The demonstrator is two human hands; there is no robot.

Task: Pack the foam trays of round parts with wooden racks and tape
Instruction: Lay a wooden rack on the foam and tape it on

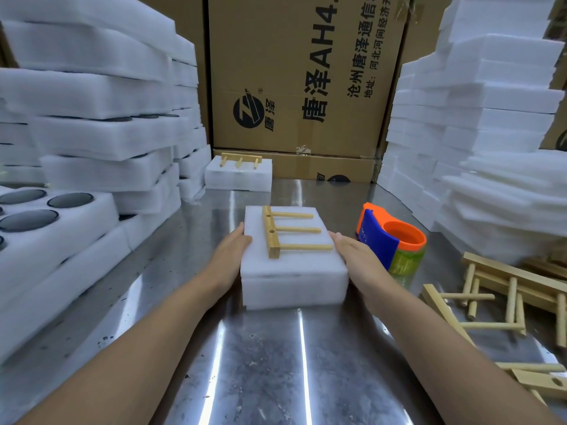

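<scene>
Between the two hands, in the head view, the foam pack [291,280] sat on the steel table [260,363]. A wooden rack [273,237] lay flat on top of it, its three pegs pointing toward the right fingers [337,240]. The left hand [230,253] pressed flat on the pack's left side and the right hand [357,256] on its right side. The fingers of both were straight and close together, curled round nothing. The foam looked light and soft, likely to dent under a hard squeeze, and a seam across its near face suggested layers that could shear apart. The rack appeared loose (nothing visibly fastened it), so any tilt might slide it off. The sounder hold seemed to be low on both sides, spanning that seam, with even pressure. The table was polished, scuffed and glaring, and probably slick enough for the pack to skate. Just past the right fingers stood the orange-and-blue tape dispenser [389,240], and outside the right wrist lay loose racks [491,302]. Left of the left fingers [242,231] were open trays [92,216] holding dark round parts, under tall foam stacks [92,133]. Beyond the fingertips sat a second pack [239,179] with a rack on it, and cardboard boxes [306,72].
</scene>
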